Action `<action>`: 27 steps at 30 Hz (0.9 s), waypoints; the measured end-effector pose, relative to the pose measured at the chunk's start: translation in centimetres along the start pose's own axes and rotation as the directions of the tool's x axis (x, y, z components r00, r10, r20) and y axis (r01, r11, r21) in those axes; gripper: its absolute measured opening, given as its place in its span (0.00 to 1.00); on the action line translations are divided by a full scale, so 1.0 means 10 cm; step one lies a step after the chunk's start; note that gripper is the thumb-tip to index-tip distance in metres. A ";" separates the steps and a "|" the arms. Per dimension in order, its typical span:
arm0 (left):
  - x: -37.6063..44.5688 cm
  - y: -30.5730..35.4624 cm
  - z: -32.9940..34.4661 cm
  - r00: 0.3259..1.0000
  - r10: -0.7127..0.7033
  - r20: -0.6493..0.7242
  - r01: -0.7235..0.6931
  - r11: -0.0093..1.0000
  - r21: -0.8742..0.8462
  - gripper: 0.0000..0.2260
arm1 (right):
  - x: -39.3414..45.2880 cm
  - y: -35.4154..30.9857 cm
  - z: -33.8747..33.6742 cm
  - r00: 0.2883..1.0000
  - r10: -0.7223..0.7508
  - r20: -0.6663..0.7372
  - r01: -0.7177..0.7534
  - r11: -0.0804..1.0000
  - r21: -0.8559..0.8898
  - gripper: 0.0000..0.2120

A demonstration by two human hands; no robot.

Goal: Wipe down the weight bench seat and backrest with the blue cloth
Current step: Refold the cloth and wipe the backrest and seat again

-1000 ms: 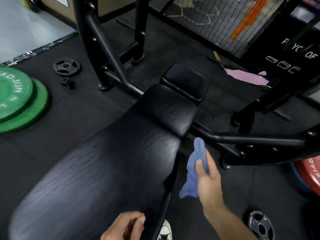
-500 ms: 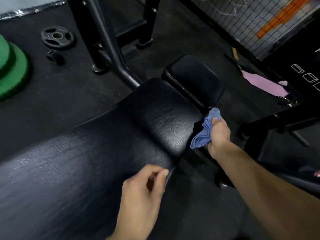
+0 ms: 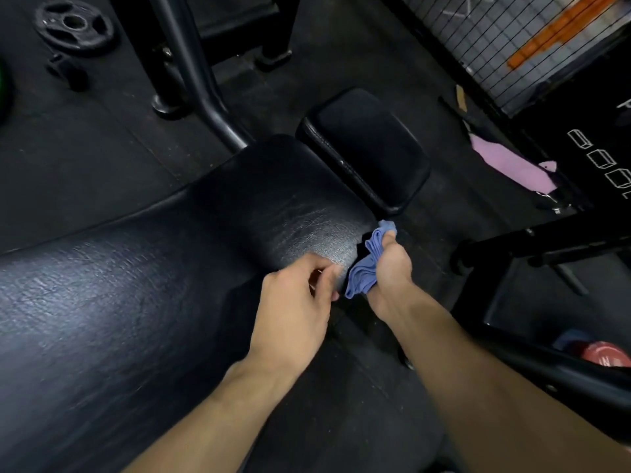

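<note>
The black weight bench backrest (image 3: 143, 302) runs from the lower left to the middle. Its smaller seat pad (image 3: 365, 148) lies just beyond the backrest's far end. My right hand (image 3: 389, 268) grips the bunched blue cloth (image 3: 362, 274) right beside the backrest's far right corner, by the gap to the seat. Just left of the cloth, my left hand (image 3: 297, 302) hovers over that same corner. Its fingers are loosely curled and hold nothing that I can see.
Black frame tubes (image 3: 191, 70) rise beyond the bench, and more frame bars (image 3: 546, 244) cross at the right. A small black weight plate (image 3: 73, 23) lies on the floor at top left. A pink cloth (image 3: 508, 165) lies at the right, a red plate (image 3: 604, 353) lower right.
My view has closed in on the bench's far end. My right hand carried the cloth up to the backrest's corner, and my left hand came forward until it is next to the cloth.
</note>
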State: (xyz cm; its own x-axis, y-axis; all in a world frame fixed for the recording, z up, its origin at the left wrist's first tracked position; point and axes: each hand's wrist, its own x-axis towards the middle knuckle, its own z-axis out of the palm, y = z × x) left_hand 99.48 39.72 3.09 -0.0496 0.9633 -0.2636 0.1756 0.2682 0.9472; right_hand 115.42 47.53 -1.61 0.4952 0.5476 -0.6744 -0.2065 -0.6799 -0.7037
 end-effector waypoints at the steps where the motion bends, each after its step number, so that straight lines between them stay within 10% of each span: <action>1: -0.02 0.00 -0.02 1.000 -0.003 0.001 0.003 1.000 0.026 0.05 | -0.01 0.03 -0.01 1.000 -0.013 0.008 0.013 1.000 0.010 0.30; 5: -0.08 -0.04 -0.21 0.989 0.150 0.012 -0.145 0.928 0.344 0.04 | -0.07 0.13 -0.03 0.999 -0.050 0.010 0.050 0.999 0.018 0.24; 10: -0.20 -0.18 -0.44 0.966 0.172 0.195 -0.257 0.522 0.813 0.14 | -0.18 0.19 0.00 0.998 -0.058 0.006 0.058 0.997 0.052 0.23; 27: -0.85 -0.53 -0.81 0.903 0.135 0.408 -0.428 0.353 0.832 0.29 | -1.53 1.23 0.14 0.998 0.018 0.054 -0.017 0.999 -0.033 0.25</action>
State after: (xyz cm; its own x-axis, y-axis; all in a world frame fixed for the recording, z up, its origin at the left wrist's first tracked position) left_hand 91.02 30.12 1.78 0.3797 0.9065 -0.1846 0.9012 -0.3173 0.2954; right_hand 104.11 31.47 -0.32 0.4451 0.5606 -0.6983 -0.1868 -0.7045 -0.6847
